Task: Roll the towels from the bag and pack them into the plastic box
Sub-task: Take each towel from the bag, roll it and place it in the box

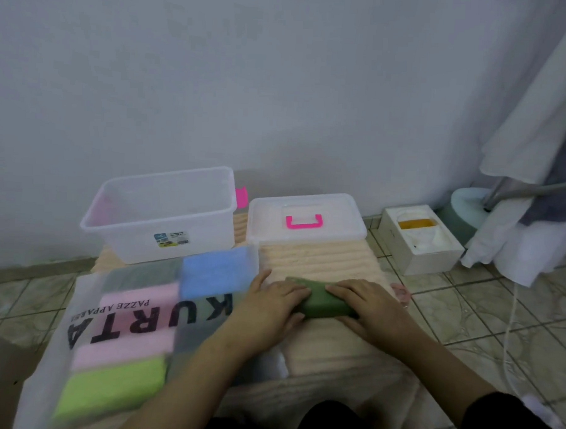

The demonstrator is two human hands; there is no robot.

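Two clear containers stand at the back against the wall: one plastic box (158, 212), open and with nothing visible inside, and beside it to the right one lid (306, 217) lying flat with a pink handle (304, 222). A pink latch (241, 196) shows behind the box's right rim. The box carries one small printed label (170, 238) on its front wall; its writing is too small to read.

One translucent bag (111, 330) lies on the left of the peach ribbed mat (322, 259). Through it and at its mouth five flat towels can be counted: one blue towel (216, 270), one grey towel (141, 274), two pink towels (139, 297) and one light green towel (113, 387). The bag reads "KURTA" in large black letters and "PAZZE APPAREL" in small ones, upside down from this view.

One dark green towel (326, 300) lies rolled on the mat, right of the bag and in front of the lid. Both hands press on it: the left hand (272, 304) is curled over its left end, the right hand (365, 305) is closed over its right end, fingers wrapped across the top.

On the tiled floor (485, 323) to the right stands one white foam block (419, 239).
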